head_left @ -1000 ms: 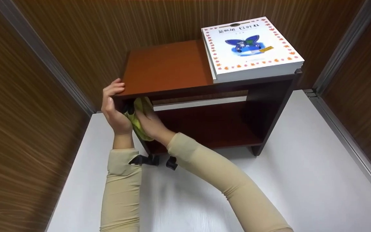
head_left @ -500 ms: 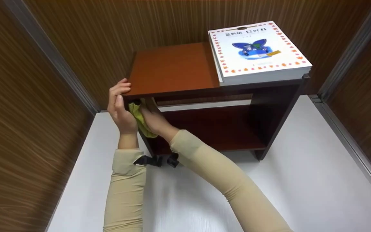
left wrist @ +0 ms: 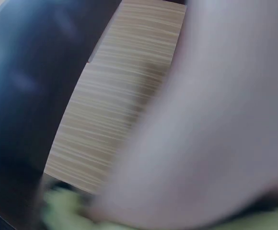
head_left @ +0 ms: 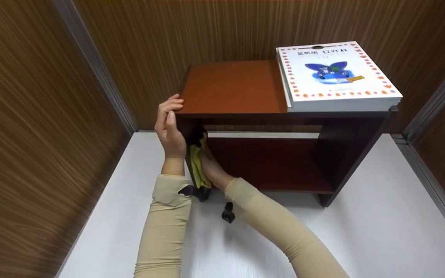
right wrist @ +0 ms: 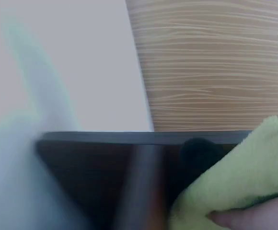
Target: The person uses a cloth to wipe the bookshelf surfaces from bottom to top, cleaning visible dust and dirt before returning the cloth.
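My left hand grips the top left corner of a small two-tier wooden shelf, fingers over the edge and thumb at the front. Just inside the left side panel, my right hand holds a yellow-green cleaning cloth against the panel's inner face. Fuzzy and folded, the cloth shows in the right wrist view with a fingertip on it. A dark patch lies beside it, too unclear to name. The right fingers are mostly hidden by cloth and panel. A blurred hand or forearm fills much of the left wrist view.
Thick white books with a butterfly cover lie on the shelf top's right half. The shelf stands on a white table, close to a wood-patterned back wall. Similar walls rise on both sides. Black camera mounts hang at the wrists.
The right hand and cloth have moved lower along the inside of the left panel. The left hand keeps its place on the corner. The head view has shifted, putting everything further right.
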Tool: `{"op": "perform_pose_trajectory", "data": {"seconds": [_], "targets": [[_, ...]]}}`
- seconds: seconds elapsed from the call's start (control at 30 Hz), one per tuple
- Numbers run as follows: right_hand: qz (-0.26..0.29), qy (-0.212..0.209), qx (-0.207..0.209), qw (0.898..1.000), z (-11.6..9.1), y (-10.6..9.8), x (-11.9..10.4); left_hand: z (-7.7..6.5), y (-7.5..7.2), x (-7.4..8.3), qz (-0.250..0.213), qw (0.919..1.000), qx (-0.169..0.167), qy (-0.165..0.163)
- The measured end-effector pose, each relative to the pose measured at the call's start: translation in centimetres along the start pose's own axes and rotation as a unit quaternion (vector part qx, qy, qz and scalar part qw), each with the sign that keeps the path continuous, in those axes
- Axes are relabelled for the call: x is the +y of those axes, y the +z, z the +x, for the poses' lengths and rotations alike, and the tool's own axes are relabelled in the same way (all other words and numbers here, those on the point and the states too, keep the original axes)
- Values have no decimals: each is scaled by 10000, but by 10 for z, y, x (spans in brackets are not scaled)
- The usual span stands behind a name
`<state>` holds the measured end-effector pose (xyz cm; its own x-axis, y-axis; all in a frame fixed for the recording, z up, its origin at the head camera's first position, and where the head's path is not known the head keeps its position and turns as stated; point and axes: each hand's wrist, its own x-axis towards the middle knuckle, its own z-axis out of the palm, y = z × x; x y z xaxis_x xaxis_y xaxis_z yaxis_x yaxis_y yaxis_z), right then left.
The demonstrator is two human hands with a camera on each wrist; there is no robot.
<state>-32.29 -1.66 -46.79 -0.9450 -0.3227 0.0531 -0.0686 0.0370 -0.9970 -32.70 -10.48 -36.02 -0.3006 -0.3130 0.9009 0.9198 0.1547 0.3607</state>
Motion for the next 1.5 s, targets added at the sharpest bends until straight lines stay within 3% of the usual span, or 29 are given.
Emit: {"op": "perform_pose_trajectory", "data": {"seconds": [0.17, 0.4, 0.53, 0.8, 0.87, 1.0, 1.2, 1.5], "targets": [[-72, 48, 350, 9994, -5, 3, 14, -2, 0, -6, -90, 9999, -64, 54], [559, 20, 419, 9976, -5, 11, 5, -1, -1, -6, -131, 9999, -46, 60], [528, 82, 333, 9980, -2, 11, -12, -1, -2, -6, -140, 9999, -68, 56], [443, -607, 435, 9962, 9, 7, -69, -1, -3, -5, -145, 9999, -33, 73], [626, -731, 464, 9943, 10, 6, -82, -1, -3, -6, -128, 9999, -29, 74], [820, -888, 425, 9918, 11, 5, -94, -1, -2, -7, -127, 9999, -39, 56], [-201, -780, 355, 9961, 7, 1, -83, -2, -1, -7, -150, 9998, -54, 70], [-111, -232, 317, 9992, -2, 5, -29, -2, -1, -7, -95, 9999, -60, 58]]}}
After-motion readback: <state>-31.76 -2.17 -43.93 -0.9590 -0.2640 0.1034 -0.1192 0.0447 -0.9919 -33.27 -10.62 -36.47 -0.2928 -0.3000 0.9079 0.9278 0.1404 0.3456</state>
